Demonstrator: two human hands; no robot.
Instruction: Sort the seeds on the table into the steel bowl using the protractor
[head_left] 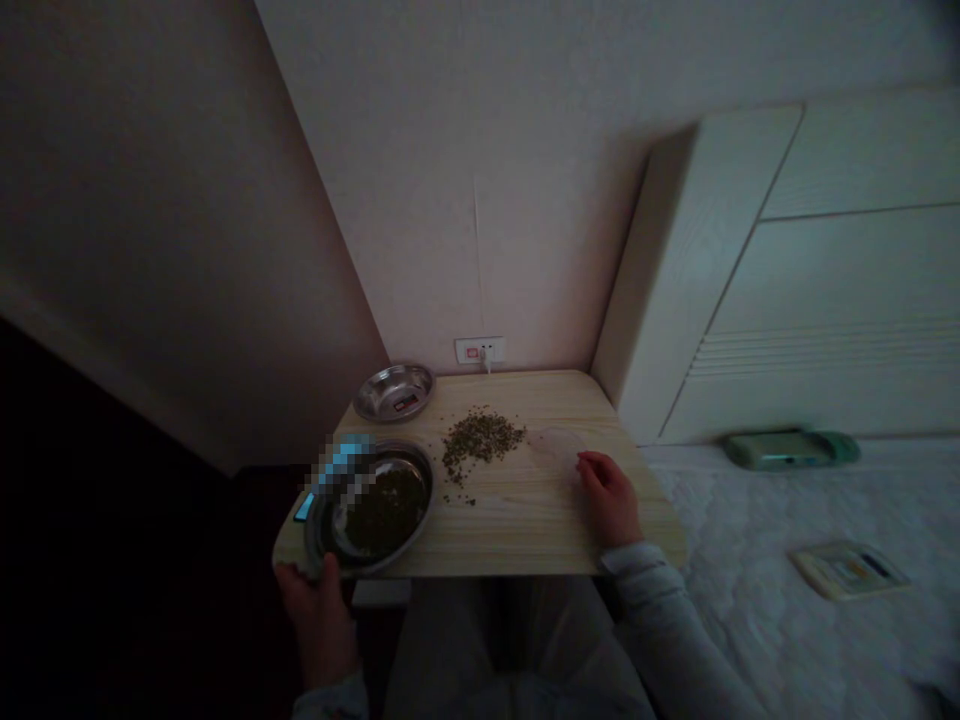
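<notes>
My left hand [319,622] grips the near rim of a shallow steel dish [424,503] at the table's front left corner. The dish holds a mound of dark green grains [386,512], and a pixelated patch with blue in it [345,465] covers its far left part. Beside the dish, a loose pile of the same grains [478,440] lies on the pale wooden tabletop [517,535]. My right hand [610,498] rests on the table holding nothing, its fingertips at the edge of a clear plastic sheet [556,447].
An empty steel bowl [394,392] stands at the table's back left, below a wall socket [480,350] with a white cord. A cream cabinet [825,280] rises on the right, above a quilted bed [750,540] holding a green object [791,449] and a flat card [847,570].
</notes>
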